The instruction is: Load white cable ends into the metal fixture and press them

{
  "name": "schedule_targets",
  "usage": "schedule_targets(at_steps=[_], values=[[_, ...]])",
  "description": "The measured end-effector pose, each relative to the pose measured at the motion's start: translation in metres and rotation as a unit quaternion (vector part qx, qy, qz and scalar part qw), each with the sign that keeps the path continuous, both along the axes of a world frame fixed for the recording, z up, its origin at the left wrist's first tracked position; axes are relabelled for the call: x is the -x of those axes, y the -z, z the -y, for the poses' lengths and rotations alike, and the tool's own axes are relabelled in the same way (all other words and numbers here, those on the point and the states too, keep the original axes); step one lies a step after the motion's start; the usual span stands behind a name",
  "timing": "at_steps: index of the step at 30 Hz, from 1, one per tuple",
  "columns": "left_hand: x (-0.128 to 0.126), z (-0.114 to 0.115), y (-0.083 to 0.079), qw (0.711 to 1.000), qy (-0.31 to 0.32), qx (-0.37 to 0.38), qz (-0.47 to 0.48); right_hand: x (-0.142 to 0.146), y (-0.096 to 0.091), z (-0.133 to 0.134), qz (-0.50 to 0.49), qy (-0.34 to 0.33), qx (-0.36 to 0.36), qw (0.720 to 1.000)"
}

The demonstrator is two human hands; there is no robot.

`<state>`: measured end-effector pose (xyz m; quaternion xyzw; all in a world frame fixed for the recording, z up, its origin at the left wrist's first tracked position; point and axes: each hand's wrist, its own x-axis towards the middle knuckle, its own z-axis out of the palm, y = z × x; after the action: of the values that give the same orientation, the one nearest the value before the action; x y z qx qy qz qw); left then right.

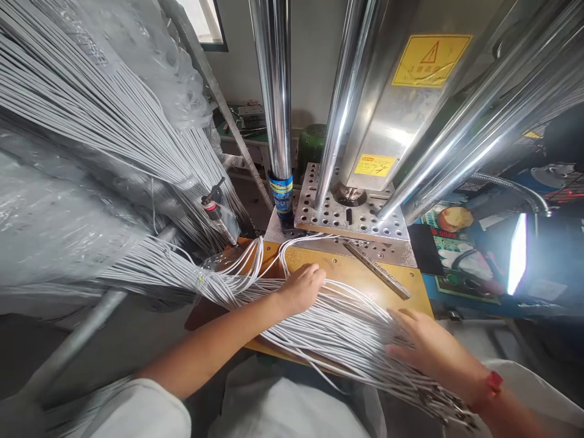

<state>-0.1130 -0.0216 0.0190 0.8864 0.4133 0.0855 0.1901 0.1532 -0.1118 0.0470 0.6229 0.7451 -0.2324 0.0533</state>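
Head view: a bundle of white cables is laid lengthwise across the front of a tan board, in front of a perforated metal plate. The upper strands are touched by the left hand, whose fingers are curled inward; whether any cable is clenched beneath them cannot be told. The right hand is blurred, its fingers parted and loosely laid along the bundle's right part — no firm grip is shown. Near the lower right, metal-looking ends are bunched together. A slotted metal bar is left lying aslant behind the cables.

The step in hand is judged to be the gathering or sorting of strands. For the next move, the strands would need to be kept parallel — the looped ones near the plate eased out without snagging.
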Motion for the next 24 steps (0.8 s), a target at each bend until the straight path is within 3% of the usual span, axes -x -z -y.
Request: schedule_targets(at_steps=[5,6,8,10,11,14,15,16,18,20,22,24], values=[[-0.004,0.003,-0.016,0.997,0.003,0.073,0.023,0.038,-0.005,-0.021,-0.033,0.024,-0.161,0.986],[-0.003,0.004,-0.023,0.997,0.017,0.076,0.028,0.047,-0.010,-0.024,-0.049,0.023,-0.149,0.987],[0.004,0.007,-0.041,0.994,0.049,0.092,0.044,0.059,-0.021,-0.028,-0.092,-0.015,-0.042,0.995],[0.019,0.010,-0.062,0.988,0.065,0.127,0.059,0.057,-0.032,-0.028,-0.125,-0.072,0.072,0.987],[0.029,0.013,-0.071,0.984,0.065,0.154,0.062,0.052,-0.036,-0.028,-0.118,-0.081,0.094,0.985],[0.051,0.023,-0.081,0.956,0.050,0.286,0.054,0.033,-0.035,-0.027,0.020,-0.015,0.028,0.999],[0.052,0.028,-0.078,0.926,0.062,0.371,0.044,0.031,-0.031,-0.027,0.078,0.010,-0.009,0.997],[0.049,0.034,-0.071,0.878,0.083,0.471,0.036,0.032,-0.025,-0.027,0.122,0.021,-0.046,0.991],[0.032,0.047,-0.053,0.728,0.130,0.671,0.062,0.043,-0.013,-0.028,0.153,-0.002,-0.119,0.981],[0.007,0.059,-0.035,0.608,0.106,0.766,0.179,0.059,-0.004,-0.029,0.132,-0.093,-0.166,0.973],[-0.016,0.067,-0.023,0.565,0.015,0.769,0.300,0.071,0.002,-0.032,0.096,-0.201,-0.200,0.954],[-0.029,0.069,-0.016,0.567,-0.059,0.746,0.343,0.074,0.006,-0.037,0.075,-0.258,-0.250,0.930]])
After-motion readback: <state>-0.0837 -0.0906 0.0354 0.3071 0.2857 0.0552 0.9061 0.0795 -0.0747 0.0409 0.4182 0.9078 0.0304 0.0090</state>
